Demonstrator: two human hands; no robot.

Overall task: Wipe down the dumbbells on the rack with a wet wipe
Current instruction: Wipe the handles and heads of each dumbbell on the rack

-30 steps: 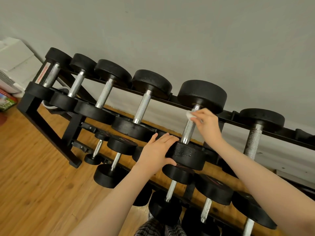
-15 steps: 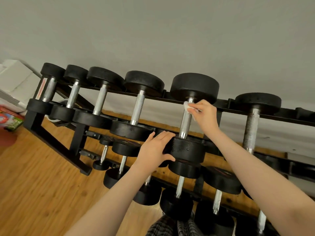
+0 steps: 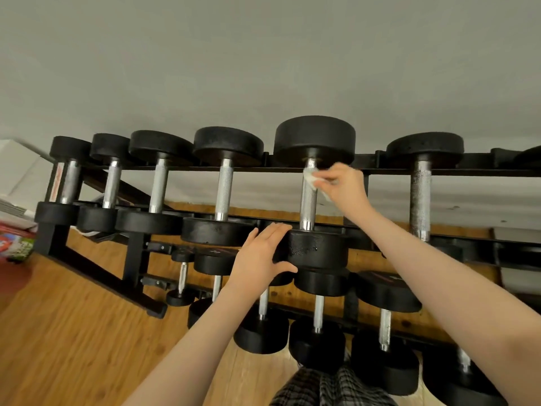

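Several black dumbbells with silver handles lie across the top tier of a black rack [image 3: 380, 171]. My right hand [image 3: 342, 183] pinches a white wet wipe [image 3: 311, 179] against the upper end of the handle of the fifth dumbbell [image 3: 308, 206], just below its far head. My left hand [image 3: 263, 253] rests with straight fingers on the left side of that dumbbell's near head [image 3: 319, 247], thumb under its edge. More dumbbells lie on the lower tiers.
A grey wall rises behind the rack. The floor is wood [image 3: 73, 332]. White boxes [image 3: 17, 177] and a colourful packet [image 3: 14, 244] sit at the far left. Plaid trouser fabric [image 3: 330, 388] shows at the bottom edge.
My right hand has slid the wipe up the handle toward the far head. The view has swung so the rack looks level. My left hand stays on the near head.
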